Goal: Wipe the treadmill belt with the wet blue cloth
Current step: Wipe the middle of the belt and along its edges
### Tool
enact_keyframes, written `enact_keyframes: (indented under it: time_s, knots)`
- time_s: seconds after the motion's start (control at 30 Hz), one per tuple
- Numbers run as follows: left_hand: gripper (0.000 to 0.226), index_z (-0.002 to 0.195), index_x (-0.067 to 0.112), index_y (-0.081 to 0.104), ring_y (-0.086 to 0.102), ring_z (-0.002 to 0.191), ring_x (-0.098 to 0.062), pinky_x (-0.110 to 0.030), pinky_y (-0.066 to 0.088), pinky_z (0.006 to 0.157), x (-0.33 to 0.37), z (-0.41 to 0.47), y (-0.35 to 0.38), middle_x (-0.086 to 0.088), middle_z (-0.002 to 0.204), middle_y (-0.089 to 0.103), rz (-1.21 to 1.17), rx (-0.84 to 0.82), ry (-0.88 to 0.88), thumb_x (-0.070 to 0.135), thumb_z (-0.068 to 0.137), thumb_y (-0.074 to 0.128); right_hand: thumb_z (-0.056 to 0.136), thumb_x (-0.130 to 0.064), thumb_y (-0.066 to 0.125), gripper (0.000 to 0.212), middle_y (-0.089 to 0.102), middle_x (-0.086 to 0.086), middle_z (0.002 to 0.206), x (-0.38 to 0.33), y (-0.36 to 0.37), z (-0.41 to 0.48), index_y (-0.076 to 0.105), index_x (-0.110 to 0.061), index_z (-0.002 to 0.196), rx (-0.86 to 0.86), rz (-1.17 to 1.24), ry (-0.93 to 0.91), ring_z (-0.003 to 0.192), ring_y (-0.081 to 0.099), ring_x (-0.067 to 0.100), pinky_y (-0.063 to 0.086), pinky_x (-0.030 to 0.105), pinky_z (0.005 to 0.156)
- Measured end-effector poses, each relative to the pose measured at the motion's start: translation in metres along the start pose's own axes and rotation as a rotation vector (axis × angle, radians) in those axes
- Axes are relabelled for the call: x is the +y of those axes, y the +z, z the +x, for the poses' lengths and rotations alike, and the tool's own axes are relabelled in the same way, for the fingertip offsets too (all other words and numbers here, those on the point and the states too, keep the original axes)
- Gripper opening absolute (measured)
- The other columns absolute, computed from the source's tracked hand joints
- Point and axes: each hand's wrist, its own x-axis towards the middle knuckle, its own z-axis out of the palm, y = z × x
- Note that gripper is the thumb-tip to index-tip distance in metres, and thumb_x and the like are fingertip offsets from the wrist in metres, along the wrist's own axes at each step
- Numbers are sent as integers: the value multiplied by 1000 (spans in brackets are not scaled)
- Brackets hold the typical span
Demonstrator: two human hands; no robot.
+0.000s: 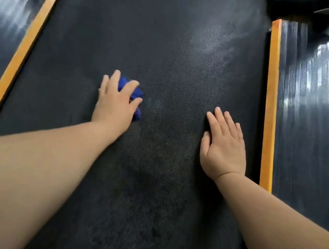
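Left hand [115, 104]: you are clamping its grip on the crumpled blue cloth [135, 94]. Right hand [223, 150]: grip apart, bracing on black textured treadmill belt [172, 40]. Be overlapping strokes.

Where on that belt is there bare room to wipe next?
Bare belt lies ahead of both hands, between the orange strips. A narrower lane separates the left hand, on the blue cloth, from the flat right hand, which crowds the right strip.

Left grip [115, 104] curls over the blue cloth [135, 94]; right grip [224, 146] lies flat, palm down.
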Motion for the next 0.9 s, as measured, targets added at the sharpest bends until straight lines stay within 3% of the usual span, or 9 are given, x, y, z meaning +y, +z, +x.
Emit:
enact_keyframes:
  time_s: [0.1, 0.23, 0.37, 0.43, 0.57, 0.63, 0.73, 0.8, 0.9]
  knots:
    - [52, 141, 19, 41, 19, 139, -42, -52, 19, 114, 19, 12, 9, -20, 152, 24, -7, 68, -147, 39, 93, 50, 93, -32, 31, 54, 25, -3, 156, -1, 0, 0, 34, -22, 145, -20, -18, 3, 145, 14, 16, 3, 33, 119]
    - [49, 119, 12, 62, 39, 130, -45, -59, 30, 107, 48, -26, 32, -22, 136, 48, -24, -45, 390, 44, 86, 45, 92, -34, 27, 55, 25, -2, 156, 0, 0, 1, 34, -22, 146, -20, -28, -2, 145, 15, 16, 4, 33, 118]
    - [47, 116, 12, 64, 45, 126, -41, -60, 30, 101, -1, -3, 7, -22, 132, 54, 109, -136, 869, 44, 86, 47, 91, -35, 25, 56, 22, -4, 157, 0, -1, 1, 32, -23, 146, -39, -19, 6, 146, 12, 14, 2, 32, 119]
    - [46, 117, 13, 61, 41, 126, -38, -53, 31, 105, -28, 19, -6, -21, 132, 52, 99, -82, 659, 44, 85, 49, 92, -36, 25, 56, 22, -5, 157, 0, -1, 1, 32, -24, 146, -35, -18, 9, 146, 11, 13, 2, 32, 119]
    - [37, 123, 14, 57, 29, 135, -38, -45, 24, 112, -1, 15, 2, -16, 142, 41, -25, 100, -178, 34, 92, 52, 91, -36, 25, 56, 23, -4, 156, 0, 0, 1, 32, -24, 146, -25, -30, 9, 146, 12, 14, 2, 32, 119]
    - [41, 112, 13, 62, 39, 125, -39, -51, 33, 105, 40, 1, 14, -15, 129, 49, -1, 97, -66, 40, 88, 43, 91, -36, 24, 57, 23, -4, 156, 0, 0, 1, 32, -24, 146, -30, -32, 8, 145, 12, 14, 2, 33, 119]
    - [49, 111, 12, 66, 46, 124, -45, -61, 36, 101, 58, -23, 28, -21, 129, 55, 6, -76, 483, 45, 83, 44, 90, -37, 24, 58, 24, -3, 156, 0, -1, 2, 34, -23, 145, -19, -35, 8, 145, 14, 15, 4, 33, 119]
    - [51, 114, 10, 67, 49, 121, -47, -63, 37, 97, 30, -20, 17, -23, 130, 55, 67, -111, 675, 45, 82, 47, 90, -36, 24, 58, 25, -2, 156, -2, -1, 0, 35, -23, 145, -19, -43, 7, 145, 16, 16, 5, 34, 119]
    - [45, 124, 13, 61, 40, 131, -42, -57, 35, 103, -19, -11, -9, -18, 141, 46, 88, -82, 461, 36, 85, 62, 88, -36, 24, 60, 27, 0, 155, -5, -2, -1, 36, -21, 145, -9, -101, 9, 145, 18, 19, 5, 37, 118]
